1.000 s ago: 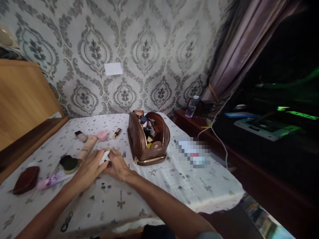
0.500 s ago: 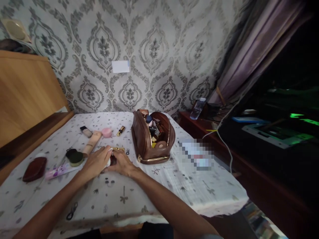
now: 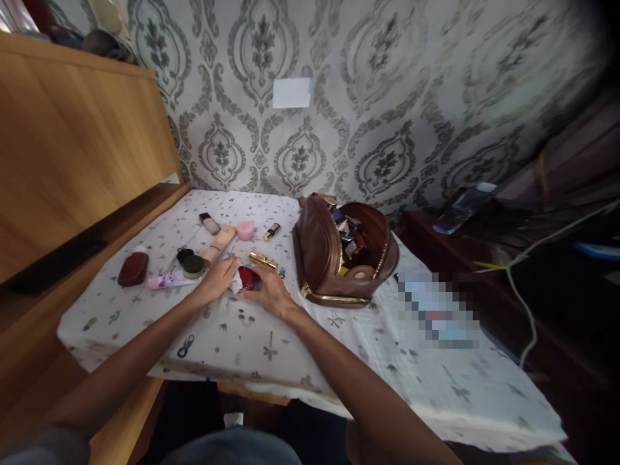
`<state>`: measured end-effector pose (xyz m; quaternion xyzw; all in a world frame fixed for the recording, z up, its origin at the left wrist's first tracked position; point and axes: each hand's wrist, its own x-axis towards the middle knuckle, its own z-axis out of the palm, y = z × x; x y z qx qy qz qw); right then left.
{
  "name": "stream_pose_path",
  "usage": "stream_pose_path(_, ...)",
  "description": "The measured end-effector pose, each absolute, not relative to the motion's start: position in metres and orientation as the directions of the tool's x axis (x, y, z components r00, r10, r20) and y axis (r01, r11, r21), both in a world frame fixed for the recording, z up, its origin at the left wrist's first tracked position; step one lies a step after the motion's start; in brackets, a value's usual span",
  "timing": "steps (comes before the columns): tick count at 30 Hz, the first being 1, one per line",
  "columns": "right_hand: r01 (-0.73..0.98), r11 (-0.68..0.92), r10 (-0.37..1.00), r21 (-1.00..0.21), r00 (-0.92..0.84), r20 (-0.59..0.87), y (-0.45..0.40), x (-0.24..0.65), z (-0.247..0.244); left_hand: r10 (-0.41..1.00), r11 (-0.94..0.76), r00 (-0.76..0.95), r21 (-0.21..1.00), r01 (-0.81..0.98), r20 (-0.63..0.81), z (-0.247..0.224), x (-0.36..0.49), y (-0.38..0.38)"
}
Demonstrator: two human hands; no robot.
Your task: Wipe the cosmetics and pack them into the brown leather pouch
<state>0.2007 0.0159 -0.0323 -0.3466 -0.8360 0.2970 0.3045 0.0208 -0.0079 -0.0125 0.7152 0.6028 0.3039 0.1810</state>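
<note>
My right hand (image 3: 271,292) is closed around a small, glossy red item (image 3: 246,278), whose exact kind I cannot make out. Against its left side, my left hand (image 3: 220,279) pinches a white cloth or tissue (image 3: 236,283). Just beyond my fingers lies a gold lipstick tube (image 3: 263,260). A beige squeeze tube (image 3: 220,245) is close to my left fingertips. To the right of my hands stands a brown cosmetics bag (image 3: 314,248), unzipped and filled with makeup items.
Left of my hands are a dark green compact (image 3: 192,266), a white and purple tube (image 3: 173,279) and a reddish-brown case (image 3: 133,268). Farther back are a black-capped bottle (image 3: 209,223), a pink jar (image 3: 245,230) and a black-gold lipstick (image 3: 272,231). A pixelated flat object (image 3: 436,310) lies right.
The camera view has swung left, so everything sits farther right in the picture. The red item now shows between my hands, where it was mostly covered before.
</note>
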Motion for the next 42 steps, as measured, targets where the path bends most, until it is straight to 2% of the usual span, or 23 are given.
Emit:
stream_pose_path(5, 0.376, 0.572, 0.77, -0.729, -0.552, 0.32, 0.014, 0.2, -0.034, 0.95, -0.239, 0.069, 0.57, 0.786, 0.303, -0.016, 0.029, -0.028)
stream_pose_path(11, 0.264, 0.638, 0.712, -0.723, -0.56, 0.424, 0.014, 0.201, -0.041, 0.948, -0.238, 0.157, 0.291, 0.926, 0.278, -0.015, 0.033, -0.048)
stream_pose_path(14, 0.262, 0.657, 0.692, -0.707, -0.581, 0.428, 0.014, 0.202, -0.04, 0.938, -0.258, 0.182, 0.242, 0.935, 0.296, -0.017, 0.033, -0.049)
stream_pose_path(18, 0.271, 0.624, 0.709, -0.733, -0.59, 0.386, 0.013, 0.202, -0.035, 0.948, -0.237, 0.135, 0.357, 0.903, 0.289, -0.012, 0.031, -0.045)
stream_pose_path(20, 0.202, 0.559, 0.72, -0.804, -0.6, 0.349, 0.012, 0.201, -0.034, 0.949, -0.229, 0.096, 0.443, 0.867, 0.301, -0.007, 0.03, -0.042)
stream_pose_path(22, 0.05, 0.392, 0.737, -0.919, -0.614, 0.281, 0.012, 0.199, -0.034, 0.946, -0.23, 0.057, 0.536, 0.812, 0.32, -0.002, 0.029, -0.038)
stream_pose_path(24, -0.125, 0.156, 0.747, -0.98, -0.634, 0.2, 0.011, 0.195, -0.035, 0.946, -0.229, 0.011, 0.643, 0.73, 0.325, 0.001, 0.029, -0.034)
stream_pose_path(27, -0.269, -0.084, 0.776, -0.96, -0.622, 0.106, 0.011, 0.192, -0.035, 0.952, -0.222, -0.045, 0.782, 0.582, 0.304, -0.001, 0.03, -0.029)
stream_pose_path(31, -0.384, -0.239, 0.83, -0.892, -0.558, 0.017, 0.01, 0.191, -0.03, 0.973, -0.15, -0.096, 0.887, 0.436, 0.211, -0.01, 0.031, -0.027)
stream_pose_path(34, -0.465, -0.321, 0.833, -0.825, -0.552, -0.013, 0.007, 0.192, -0.024, 0.985, -0.103, -0.092, 0.923, 0.37, 0.147, -0.015, 0.033, -0.029)
stream_pose_path(39, -0.507, -0.341, 0.837, -0.792, -0.546, -0.01, 0.005, 0.192, -0.019, 0.956, -0.257, -0.014, 0.861, 0.438, 0.292, -0.017, 0.034, -0.032)
stream_pose_path(42, -0.457, -0.31, 0.835, -0.834, -0.551, -0.008, 0.006, 0.193, -0.022, 0.955, -0.263, 0.004, 0.846, 0.465, 0.295, -0.015, 0.032, -0.033)
